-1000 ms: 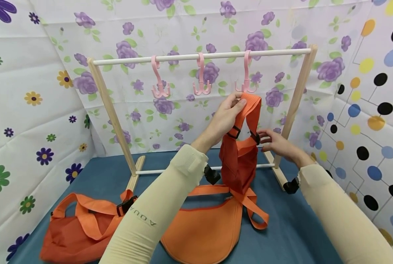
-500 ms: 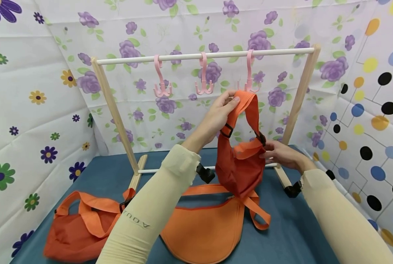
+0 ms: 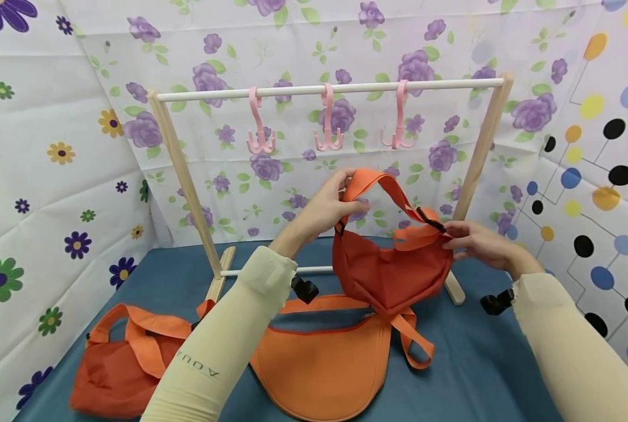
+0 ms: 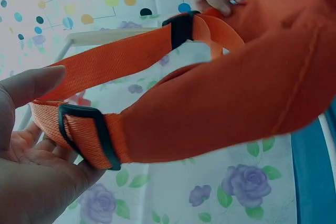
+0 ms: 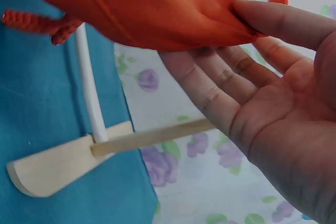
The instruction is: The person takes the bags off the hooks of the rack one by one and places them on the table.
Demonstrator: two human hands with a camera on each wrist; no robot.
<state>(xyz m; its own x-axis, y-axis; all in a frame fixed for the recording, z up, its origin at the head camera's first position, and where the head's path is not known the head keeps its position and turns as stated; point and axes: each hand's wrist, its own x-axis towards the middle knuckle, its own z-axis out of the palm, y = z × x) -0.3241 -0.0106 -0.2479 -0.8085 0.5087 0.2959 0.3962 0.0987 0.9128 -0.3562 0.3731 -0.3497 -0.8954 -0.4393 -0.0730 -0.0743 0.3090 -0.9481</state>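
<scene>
A red-orange waist bag (image 3: 393,272) hangs in front of the rack, held up between both hands. My left hand (image 3: 319,211) grips its orange strap (image 3: 364,181); in the left wrist view the thumb lies over the webbing, with fingers below, near a black slide buckle (image 4: 107,140). My right hand (image 3: 480,243) pinches the bag's right corner close to a black buckle (image 3: 431,220). In the right wrist view, the thumb is on top of the fabric (image 5: 157,11) and the fingers are underneath. The strap loop stands below the pink hooks, apart from them.
Pink hooks (image 3: 262,142) hang from the white bar (image 3: 293,91) of a wooden rack (image 3: 179,170). On the blue cloth, a larger orange bag (image 3: 324,366) lies in front, its loose strap (image 3: 419,346) reaching right. Another red-orange bag (image 3: 116,378) lies at left.
The bag has come down from just under the right-hand hook and been spread wider. My left hand moved down and left; the right moved right, from the buckle's side onto the corner.
</scene>
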